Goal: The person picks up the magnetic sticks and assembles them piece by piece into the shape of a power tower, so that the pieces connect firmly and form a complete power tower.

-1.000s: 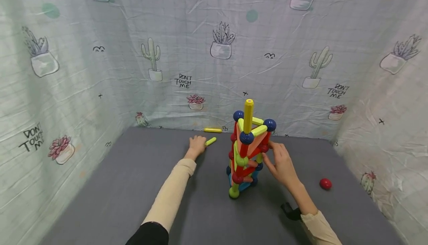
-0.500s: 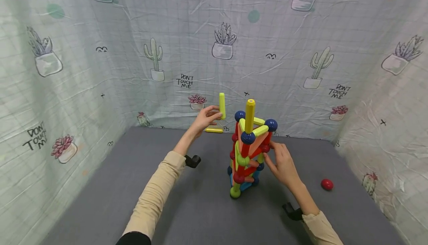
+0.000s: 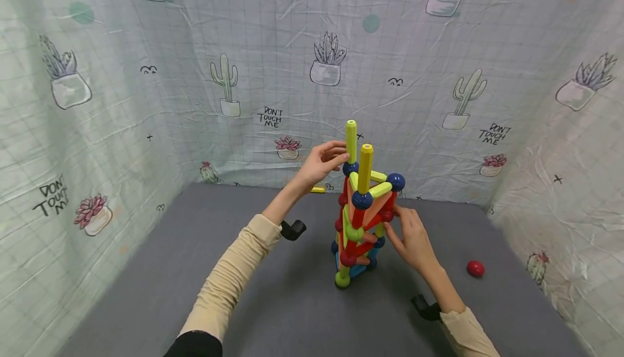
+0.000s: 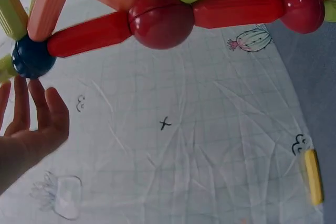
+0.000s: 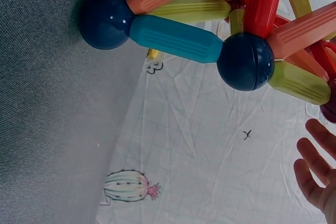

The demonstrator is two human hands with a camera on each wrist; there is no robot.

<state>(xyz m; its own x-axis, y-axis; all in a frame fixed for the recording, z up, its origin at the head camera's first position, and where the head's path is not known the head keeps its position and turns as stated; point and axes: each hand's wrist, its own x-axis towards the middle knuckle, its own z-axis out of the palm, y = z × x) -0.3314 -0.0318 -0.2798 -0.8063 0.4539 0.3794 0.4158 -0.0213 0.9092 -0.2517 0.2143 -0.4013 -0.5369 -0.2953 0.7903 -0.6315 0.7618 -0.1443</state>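
Note:
A tower of toy building rods and balls [image 3: 358, 235] stands upright on the grey table. At its top, my left hand [image 3: 322, 164] pinches an upright lime rod [image 3: 351, 143], whose lower end meets the back-left navy ball [image 3: 350, 169]. In the left wrist view, my left fingers [image 4: 42, 108] are just below that navy ball [image 4: 34, 56]. Another upright rod, yellow [image 3: 364, 170], stands on the front navy ball [image 3: 362, 200]. My right hand [image 3: 413, 240] rests its fairly straight fingers and thumb against the tower's right side, near a red ball [image 3: 387, 215].
A loose red ball [image 3: 475, 268] lies right of my right hand. Behind my left hand, a yellow rod [image 3: 318, 189] lies by the table's back edge, partly covered. A cactus-print cloth [image 3: 273, 75] hangs around the back and sides.
My left hand picked up the lime rod from the table, turned it upright and carried it right onto the back-left navy ball. My right hand has stayed at the tower.

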